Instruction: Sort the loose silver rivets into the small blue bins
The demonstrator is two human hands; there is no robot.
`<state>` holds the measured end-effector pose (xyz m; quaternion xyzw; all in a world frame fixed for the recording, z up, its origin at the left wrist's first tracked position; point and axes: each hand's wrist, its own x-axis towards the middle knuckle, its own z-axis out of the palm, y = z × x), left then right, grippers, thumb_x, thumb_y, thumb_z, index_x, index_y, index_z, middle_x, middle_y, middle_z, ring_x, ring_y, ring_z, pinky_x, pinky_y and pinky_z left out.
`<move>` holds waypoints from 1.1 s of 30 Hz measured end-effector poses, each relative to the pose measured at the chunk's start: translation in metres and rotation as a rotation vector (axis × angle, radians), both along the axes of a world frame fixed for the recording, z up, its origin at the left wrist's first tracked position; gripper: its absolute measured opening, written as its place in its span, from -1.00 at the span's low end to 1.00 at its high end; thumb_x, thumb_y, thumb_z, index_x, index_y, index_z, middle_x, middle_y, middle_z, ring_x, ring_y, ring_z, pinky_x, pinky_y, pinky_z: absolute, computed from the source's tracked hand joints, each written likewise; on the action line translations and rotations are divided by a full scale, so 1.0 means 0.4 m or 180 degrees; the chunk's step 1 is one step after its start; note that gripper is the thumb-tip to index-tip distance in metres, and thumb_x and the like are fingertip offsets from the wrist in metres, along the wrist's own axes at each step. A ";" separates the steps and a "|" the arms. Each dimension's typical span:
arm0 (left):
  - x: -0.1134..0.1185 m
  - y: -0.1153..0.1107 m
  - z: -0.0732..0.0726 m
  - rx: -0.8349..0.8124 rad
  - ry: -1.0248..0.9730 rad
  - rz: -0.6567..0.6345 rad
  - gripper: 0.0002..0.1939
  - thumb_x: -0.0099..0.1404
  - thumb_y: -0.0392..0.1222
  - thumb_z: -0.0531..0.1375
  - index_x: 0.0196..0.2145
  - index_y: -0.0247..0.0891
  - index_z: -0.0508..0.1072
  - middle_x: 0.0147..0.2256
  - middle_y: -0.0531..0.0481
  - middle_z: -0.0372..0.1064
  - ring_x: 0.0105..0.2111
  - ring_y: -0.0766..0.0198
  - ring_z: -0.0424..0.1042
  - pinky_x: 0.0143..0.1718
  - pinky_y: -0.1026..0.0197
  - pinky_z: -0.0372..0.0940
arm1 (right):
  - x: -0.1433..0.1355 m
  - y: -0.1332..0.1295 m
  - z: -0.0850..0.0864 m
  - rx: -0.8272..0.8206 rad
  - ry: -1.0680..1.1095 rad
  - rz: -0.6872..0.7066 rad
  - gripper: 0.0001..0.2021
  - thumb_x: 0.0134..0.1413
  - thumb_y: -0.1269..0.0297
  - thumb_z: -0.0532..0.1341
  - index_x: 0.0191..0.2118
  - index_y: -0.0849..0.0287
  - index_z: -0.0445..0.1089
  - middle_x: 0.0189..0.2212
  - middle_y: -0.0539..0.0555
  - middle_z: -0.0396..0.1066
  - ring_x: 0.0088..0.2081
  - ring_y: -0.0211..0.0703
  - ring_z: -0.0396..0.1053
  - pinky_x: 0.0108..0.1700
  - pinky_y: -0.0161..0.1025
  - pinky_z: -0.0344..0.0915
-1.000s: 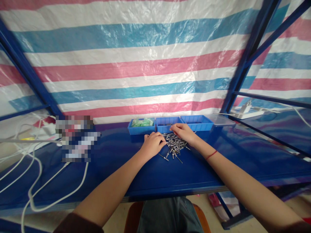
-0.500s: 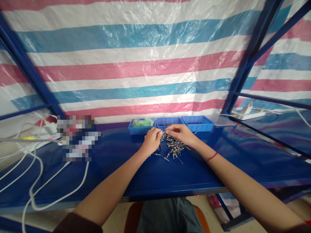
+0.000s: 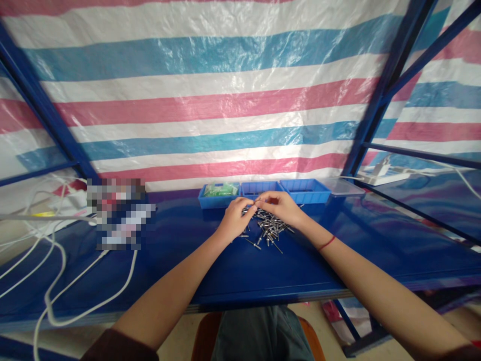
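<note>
Silver pop rivets (image 3: pixel 271 228) lie in a loose pile on the blue table, with a few scattered at its left edge. Over the pile's far left side, my left hand (image 3: pixel 238 216) pinches with thumb and forefinger. My right hand (image 3: pixel 278 205) is also in a pinch, its fingertips meeting those of the left. Whatever is between the fingertips is too small to make out. Just behind the hands stands a blue bin (image 3: pixel 260 186), partly hidden by the right hand, with some dark small pieces inside.
A blue bin (image 3: pixel 203 201) with a green-and-clear plastic packet (image 3: pixel 221 189) stands left of the middle bin. To the right are another blue bin (image 3: pixel 311 196) and a clear lid (image 3: pixel 345 187). White cables (image 3: pixel 63 260) run over the table's left side, near a blurred-out item.
My left hand has shifted slightly right, bringing its fingertips against those of my right hand. The right hand has barely moved.
</note>
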<state>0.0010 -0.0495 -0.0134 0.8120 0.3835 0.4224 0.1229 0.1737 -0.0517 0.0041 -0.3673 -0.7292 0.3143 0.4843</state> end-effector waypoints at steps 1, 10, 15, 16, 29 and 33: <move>-0.001 -0.001 0.002 0.0022 -0.0046 0.0019 -0.86 0.25 -0.19 0.11 -0.28 -0.23 0.43 -0.26 -0.04 0.39 -0.18 0.22 0.37 -0.07 0.14 0.24 | 0.000 0.000 0.000 0.0006 -0.0012 -0.0015 -0.76 -0.10 0.07 0.27 -0.41 0.16 0.46 -0.39 0.06 0.48 -0.36 -0.17 0.37 -0.23 -0.13 0.30; -0.004 -0.010 0.017 0.0185 -0.0324 0.0079 -0.90 0.23 -0.20 0.14 -0.32 -0.22 0.43 -0.28 -0.01 0.35 -0.23 0.28 0.36 -0.13 0.18 0.29 | 0.004 -0.009 0.010 0.0358 -0.0599 -0.0237 -0.72 0.01 0.08 0.17 -0.40 0.21 0.46 -0.42 0.09 0.48 -0.45 -0.23 0.31 -0.36 -0.23 0.24; -0.004 -0.008 0.008 0.0112 -0.0251 0.0125 -0.78 0.23 -0.13 0.14 -0.17 -0.22 0.40 -0.25 -0.04 0.38 -0.23 0.25 0.38 -0.13 0.16 0.29 | 0.020 0.011 0.005 0.0079 -0.0235 -0.0633 -0.68 -0.03 0.03 0.17 -0.47 0.22 0.41 -0.54 0.03 0.38 -0.52 -0.26 0.23 -0.44 -0.25 0.19; -0.004 -0.009 0.007 0.0076 -0.0193 0.0130 -0.76 0.24 -0.12 0.14 -0.14 -0.22 0.39 -0.25 -0.04 0.39 -0.23 0.25 0.38 -0.12 0.15 0.29 | 0.030 0.019 0.004 -0.0077 0.0092 -0.0874 -0.69 -0.07 0.02 0.19 -0.48 0.21 0.39 -0.58 0.00 0.33 -0.56 -0.29 0.19 -0.49 -0.27 0.16; -0.009 -0.019 0.000 0.0041 0.1032 -0.0036 -0.75 0.27 -0.20 0.08 -0.15 -0.05 0.48 -0.17 0.02 0.40 -0.14 0.20 0.33 -0.09 0.12 0.19 | 0.082 0.023 0.048 -0.1243 0.1714 -0.1166 -0.81 -0.03 0.16 0.13 -0.40 0.19 0.32 -0.63 -0.10 0.13 -0.69 -0.41 -0.08 -0.66 -0.34 -0.06; 0.002 -0.013 0.002 0.0278 0.1518 -0.0015 -0.76 0.26 -0.07 0.11 -0.15 0.01 0.49 -0.16 0.01 0.39 -0.14 0.16 0.30 -0.12 0.09 0.13 | 0.035 0.008 0.039 -0.0303 0.0228 -0.1095 -0.76 -0.01 0.15 0.12 -0.54 0.20 0.32 -0.65 -0.04 0.20 -0.61 -0.33 0.08 -0.54 -0.29 0.03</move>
